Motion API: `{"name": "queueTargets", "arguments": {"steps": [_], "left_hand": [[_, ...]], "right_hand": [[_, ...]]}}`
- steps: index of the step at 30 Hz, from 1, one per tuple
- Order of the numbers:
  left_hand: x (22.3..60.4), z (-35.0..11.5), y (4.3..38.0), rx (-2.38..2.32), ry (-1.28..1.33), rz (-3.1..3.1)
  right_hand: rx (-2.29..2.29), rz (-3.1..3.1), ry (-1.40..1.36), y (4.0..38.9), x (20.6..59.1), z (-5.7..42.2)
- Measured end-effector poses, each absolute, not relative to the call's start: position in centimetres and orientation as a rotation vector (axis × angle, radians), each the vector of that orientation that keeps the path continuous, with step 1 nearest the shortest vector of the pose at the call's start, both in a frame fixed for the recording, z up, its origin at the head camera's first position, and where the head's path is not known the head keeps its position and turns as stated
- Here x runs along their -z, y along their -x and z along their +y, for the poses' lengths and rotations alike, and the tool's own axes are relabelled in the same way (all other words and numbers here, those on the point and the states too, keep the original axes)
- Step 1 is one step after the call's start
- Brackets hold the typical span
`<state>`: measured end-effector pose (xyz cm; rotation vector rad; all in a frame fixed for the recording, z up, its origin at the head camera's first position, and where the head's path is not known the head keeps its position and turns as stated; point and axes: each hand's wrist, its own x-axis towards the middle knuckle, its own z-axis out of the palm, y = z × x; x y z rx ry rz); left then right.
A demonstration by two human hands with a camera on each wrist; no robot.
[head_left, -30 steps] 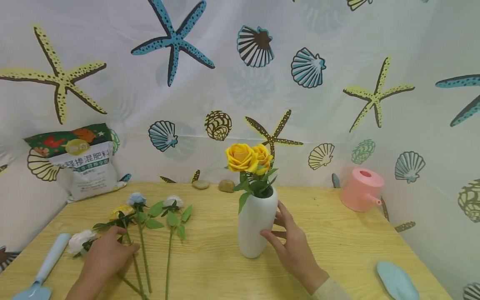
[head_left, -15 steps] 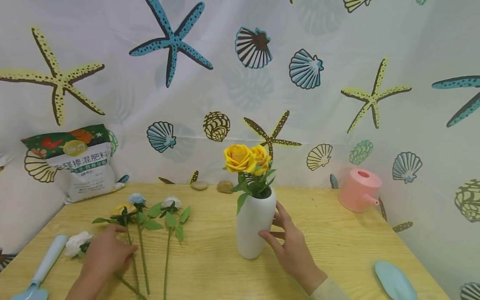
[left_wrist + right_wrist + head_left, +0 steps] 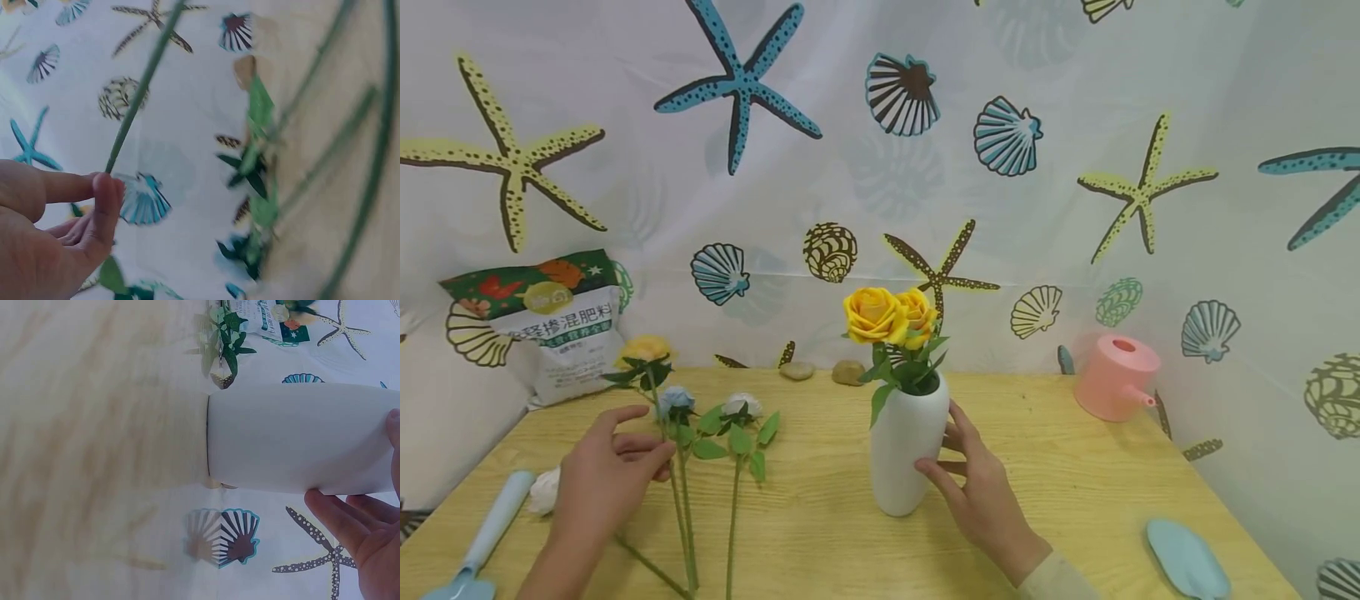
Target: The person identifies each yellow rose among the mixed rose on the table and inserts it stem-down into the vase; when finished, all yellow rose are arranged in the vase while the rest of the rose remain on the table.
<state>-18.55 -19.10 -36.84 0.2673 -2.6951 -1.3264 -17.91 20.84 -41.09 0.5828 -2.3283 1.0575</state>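
Note:
Between thumb and fingertips, my left hand (image 3: 606,475) pinches the green stem of a yellow rose (image 3: 646,350), whose bloom stands above the table at the left. The left wrist view shows the pinched stem (image 3: 139,100) up close. A white vase (image 3: 904,471) stands upright near the middle, with two yellow roses (image 3: 876,315) in it. My right hand (image 3: 988,500) holds the vase from its right side, thumb in front and fingers curled behind. Beside the left hand lie a blue rose (image 3: 676,402), a white rose (image 3: 741,406) and another white rose (image 3: 544,492), partly hidden.
A fertilizer bag (image 3: 576,342) leans at the back left. At the left edge lies a light blue trowel (image 3: 497,517). Two stones (image 3: 848,372) sit along the back. A pink watering can (image 3: 1116,379) stands back right, and a light blue oval piece (image 3: 1187,558) lies front right.
My left hand has lifted the yellow rose off the table, its bloom rising above the blue rose. The right hand has stayed on the vase.

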Motion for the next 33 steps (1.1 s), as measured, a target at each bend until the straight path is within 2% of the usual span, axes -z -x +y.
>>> {"name": "queueTargets", "arguments": {"steps": [5, 16, 21, 26, 33], "left_hand": [[34.3, -14.4, 17.6, 1.517, -0.172, -2.270], [30.0, -5.6, 17.0, 1.564, 0.439, -1.351], [27.7, -3.2, 17.1, 1.596, 0.598, -1.009], [26.4, -1.2, 17.1, 1.561, 0.641, -0.887], [27.0, 0.7, 17.9, 1.390, 0.747, -0.926]], "right_hand": [[-1.057, -2.319, -0.590, 17.9, 41.1, 21.0], [-1.073, -2.319, -0.600, 18.0, 41.1, 20.9], [-1.057, -2.307, -0.610, 18.0, 41.2, 21.0], [-1.052, -2.307, -0.609, 18.0, 41.1, 21.0], [-1.063, -2.309, -0.609, 18.0, 41.1, 20.9]]}}
